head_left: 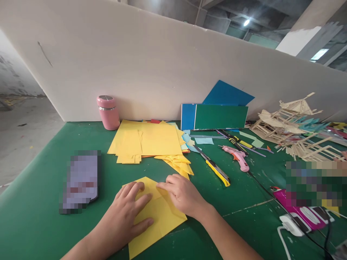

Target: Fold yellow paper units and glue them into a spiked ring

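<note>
A partly folded sheet of yellow paper (165, 221) lies on the green tabletop close in front of me, with crease lines across it. My left hand (129, 206) rests on its left side with fingers spread, holding it flat. My right hand (181, 194) is at the sheet's upper right edge, fingers curled in and the index finger pointing left along the folded edge; its thumb is hidden. Just beyond the hands is a bunch of folded yellow paper pieces (177, 163). Behind those sits a stack of yellow paper (159, 136).
A pink flask (109, 115) stands at the back left, above a blurred phone-like object (81, 182). To the right lie a yellow utility knife (217, 172), a pink glue gun (236, 157) with its cord, a magenta power strip (303, 213) and a wooden stick model (287, 126). A pale partition (151, 65) rises behind.
</note>
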A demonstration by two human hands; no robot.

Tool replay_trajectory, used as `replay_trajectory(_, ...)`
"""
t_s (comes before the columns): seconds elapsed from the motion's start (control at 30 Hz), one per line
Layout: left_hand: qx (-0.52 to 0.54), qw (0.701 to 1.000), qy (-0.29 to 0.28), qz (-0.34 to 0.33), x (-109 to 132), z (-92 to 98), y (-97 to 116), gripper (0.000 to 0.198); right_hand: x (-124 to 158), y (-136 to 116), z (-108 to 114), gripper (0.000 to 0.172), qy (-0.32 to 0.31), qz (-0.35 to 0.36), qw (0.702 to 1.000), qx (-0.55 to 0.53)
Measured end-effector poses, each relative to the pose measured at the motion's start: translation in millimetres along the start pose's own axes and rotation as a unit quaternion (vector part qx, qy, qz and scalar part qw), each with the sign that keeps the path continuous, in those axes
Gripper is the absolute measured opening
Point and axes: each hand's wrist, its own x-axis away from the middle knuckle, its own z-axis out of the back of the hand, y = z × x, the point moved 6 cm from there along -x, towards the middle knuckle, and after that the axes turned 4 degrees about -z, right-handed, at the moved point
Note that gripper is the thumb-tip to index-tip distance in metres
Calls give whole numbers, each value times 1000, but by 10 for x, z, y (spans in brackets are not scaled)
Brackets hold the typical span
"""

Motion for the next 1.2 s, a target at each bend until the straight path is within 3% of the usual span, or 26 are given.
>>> replay_trajectory(0.27,-14,1000,0,-19,-48,76,48,34,-169,-162,-123,54,-66,-52,995,53)
replay_trajectory(0.53,-18,999,44,-22,-34,96,23,31,-136,-137,-159,48,-23,-44,998,44)
replay_trajectory(0.7,-49,986,127,97,36,118,-157,44,-48,-66,-141,35,36,-55,998,7)
replay_trajectory(0.8,8,976,155,153,61,130,-229,49,-9,-43,-130,28,56,-55,997,5)
replay_trajectory(0.93,149,947,196,208,66,127,-286,39,-4,-50,-132,32,55,-43,997,19)
replay_trajectory(1.07,276,891,255,254,74,104,-352,37,-7,-48,-125,37,48,-42,998,-7)
replay_trajectory(1.2,370,844,258,291,65,42,-401,38,-1,-102,-85,38,51,-8,998,-29)
